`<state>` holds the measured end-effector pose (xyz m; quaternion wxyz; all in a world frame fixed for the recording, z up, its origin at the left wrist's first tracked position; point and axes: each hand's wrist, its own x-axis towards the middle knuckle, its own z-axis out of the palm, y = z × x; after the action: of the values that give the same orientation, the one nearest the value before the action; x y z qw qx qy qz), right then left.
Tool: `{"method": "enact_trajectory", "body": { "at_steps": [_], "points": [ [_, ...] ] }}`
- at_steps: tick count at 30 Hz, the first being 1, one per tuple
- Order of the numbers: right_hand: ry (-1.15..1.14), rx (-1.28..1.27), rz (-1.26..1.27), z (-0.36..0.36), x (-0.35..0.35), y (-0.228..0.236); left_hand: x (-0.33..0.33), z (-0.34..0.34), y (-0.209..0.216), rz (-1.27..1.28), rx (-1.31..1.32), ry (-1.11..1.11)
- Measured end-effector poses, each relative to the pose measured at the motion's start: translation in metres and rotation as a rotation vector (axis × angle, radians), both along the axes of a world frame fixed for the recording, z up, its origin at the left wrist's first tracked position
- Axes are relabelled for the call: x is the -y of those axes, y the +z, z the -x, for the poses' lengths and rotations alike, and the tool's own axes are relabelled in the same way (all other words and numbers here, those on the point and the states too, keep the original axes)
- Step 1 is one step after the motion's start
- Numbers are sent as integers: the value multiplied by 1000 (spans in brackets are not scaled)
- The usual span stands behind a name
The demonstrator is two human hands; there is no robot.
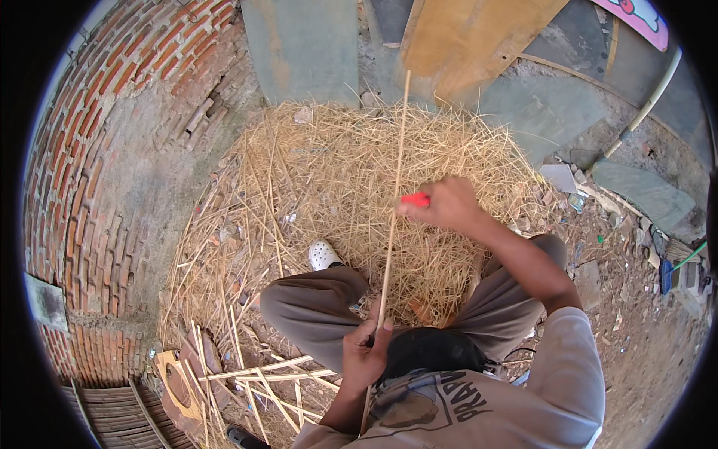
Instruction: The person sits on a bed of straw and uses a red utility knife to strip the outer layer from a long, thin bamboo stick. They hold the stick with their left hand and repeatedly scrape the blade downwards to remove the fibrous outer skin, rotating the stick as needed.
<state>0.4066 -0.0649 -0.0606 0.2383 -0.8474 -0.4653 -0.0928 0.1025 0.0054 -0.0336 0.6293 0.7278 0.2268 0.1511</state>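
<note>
two hands (pixel 364 358) (pixel 447 203), one held stick (pixel 401 150), one red handle (pixel 416 200), one white clog (pixel 323 255)

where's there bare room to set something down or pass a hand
Barest is the dirt ground right of the right sleeve, though partly littered. A hand might pass over the straw between the right thigh and the thin strip in the left hand, below the right hand. Crowded: lower left by loose strips, ahead by straw.

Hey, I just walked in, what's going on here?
A person is sitting with a heap of pale, straw-like strands in front of them. Their left grip holds a long thin stick toward its lower end. The right grip is closed around a red object right beside the stick; whether they touch isn't clear. Longer pale strips lie at lower left.
</note>
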Motion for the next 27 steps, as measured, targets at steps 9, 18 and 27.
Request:
{"method": "enact_trajectory", "body": {
  "at_steps": [9,18,27],
  "points": [
    [241,23,0,54,1,7,1,9,14,163,-76,37],
    [97,3,53,12,-8,-9,-1,5,15,172,-67,8],
    [-281,-202,156,-53,-1,9,8,33,8,276,-147,-73]
  ]
}}
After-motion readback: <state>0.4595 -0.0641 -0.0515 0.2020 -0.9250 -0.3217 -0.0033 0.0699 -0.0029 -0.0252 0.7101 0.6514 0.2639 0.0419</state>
